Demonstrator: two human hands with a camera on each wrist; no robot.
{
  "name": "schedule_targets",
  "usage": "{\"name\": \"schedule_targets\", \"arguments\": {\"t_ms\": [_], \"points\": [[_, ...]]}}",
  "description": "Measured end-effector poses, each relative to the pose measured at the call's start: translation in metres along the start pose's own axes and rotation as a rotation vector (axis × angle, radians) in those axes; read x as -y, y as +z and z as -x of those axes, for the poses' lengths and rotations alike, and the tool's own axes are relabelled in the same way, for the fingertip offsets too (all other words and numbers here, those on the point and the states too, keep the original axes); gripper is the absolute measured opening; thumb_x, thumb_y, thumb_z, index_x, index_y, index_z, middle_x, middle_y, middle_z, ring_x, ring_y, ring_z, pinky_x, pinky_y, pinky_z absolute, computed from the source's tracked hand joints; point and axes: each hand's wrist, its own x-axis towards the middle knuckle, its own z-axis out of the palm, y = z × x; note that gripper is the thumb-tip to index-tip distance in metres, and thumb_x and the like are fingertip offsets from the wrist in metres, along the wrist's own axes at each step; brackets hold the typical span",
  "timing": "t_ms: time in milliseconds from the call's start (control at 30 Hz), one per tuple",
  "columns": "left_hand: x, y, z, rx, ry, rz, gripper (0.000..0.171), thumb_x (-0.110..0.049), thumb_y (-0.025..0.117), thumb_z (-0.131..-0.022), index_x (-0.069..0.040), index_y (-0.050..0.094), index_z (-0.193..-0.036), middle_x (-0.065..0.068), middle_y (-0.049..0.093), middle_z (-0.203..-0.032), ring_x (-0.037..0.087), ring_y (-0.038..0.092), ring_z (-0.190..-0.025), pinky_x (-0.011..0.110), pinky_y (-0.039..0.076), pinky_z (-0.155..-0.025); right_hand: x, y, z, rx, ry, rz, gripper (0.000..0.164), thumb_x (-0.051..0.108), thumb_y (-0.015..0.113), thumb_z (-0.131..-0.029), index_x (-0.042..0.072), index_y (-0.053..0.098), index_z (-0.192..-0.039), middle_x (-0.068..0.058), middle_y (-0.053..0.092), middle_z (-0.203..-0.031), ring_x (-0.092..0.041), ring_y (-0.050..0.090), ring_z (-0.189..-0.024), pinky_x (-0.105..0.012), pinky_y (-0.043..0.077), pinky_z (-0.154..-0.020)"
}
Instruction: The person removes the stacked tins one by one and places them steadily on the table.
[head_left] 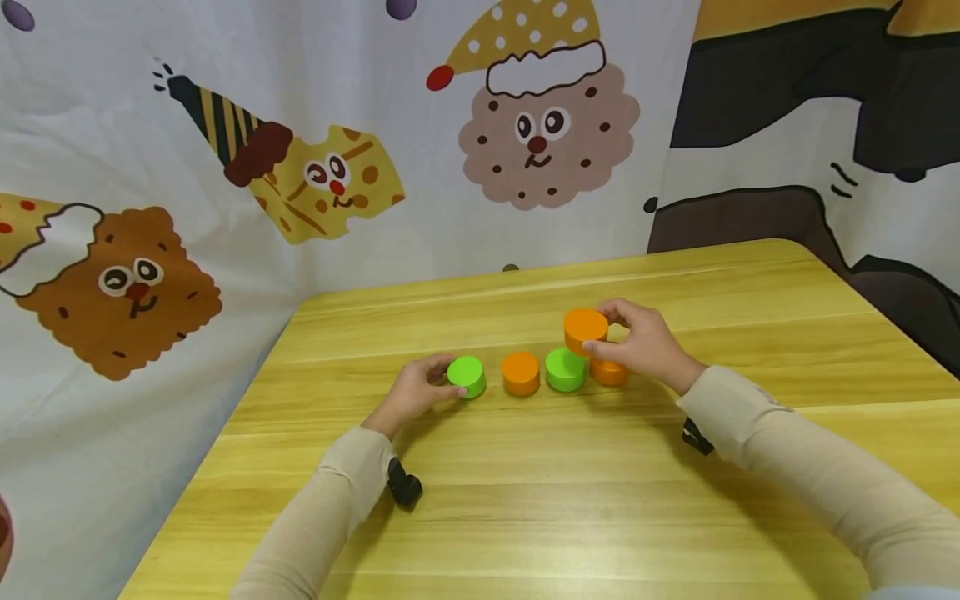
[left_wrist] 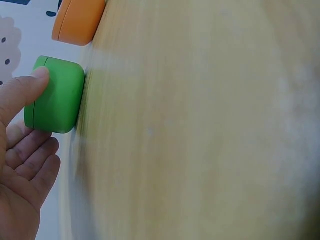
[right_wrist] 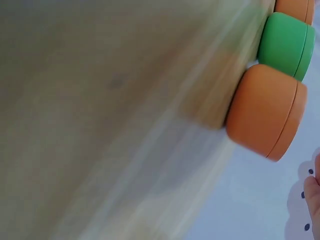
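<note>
My left hand (head_left: 416, 392) holds a green round block (head_left: 467, 377) at the left end of a row, thumb on its near side. In the left wrist view, a thin seam runs round this green block (left_wrist: 60, 95) near its top. My right hand (head_left: 648, 340) pinches an orange round block (head_left: 585, 331) above the row's right end. Beneath it stand another green round block (head_left: 565, 371) and an orange one (head_left: 610, 372), partly hidden by the hand. Between the two green blocks stands one more orange block (head_left: 521, 374).
The blocks stand on a wood-grain table (head_left: 540, 508). A cloth backdrop (head_left: 420, 233) with cartoon biscuits hangs behind its far edge. Black wrist devices (head_left: 405, 485) sit under both beige sleeves (head_left: 810, 467).
</note>
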Motion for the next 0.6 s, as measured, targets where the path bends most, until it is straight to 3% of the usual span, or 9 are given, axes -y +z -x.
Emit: {"name": "schedule_targets", "arguments": {"t_ms": [600], "points": [[-0.002,0.0,0.001,0.019,-0.035,0.024,0.054,-0.017,0.077,-0.076,-0.011,0.057,-0.126,0.006,0.058,-0.126,0.025,0.051,-0.121,0.039,0.042,-0.102,-0.016,-0.022,0.021,-0.096,0.026,0.008,0.043,0.024,0.076,-0.077,0.0,0.057,-0.108,-0.015,0.061,-0.101,-0.031,0.056,-0.1,-0.055,0.041,-0.098]]}}
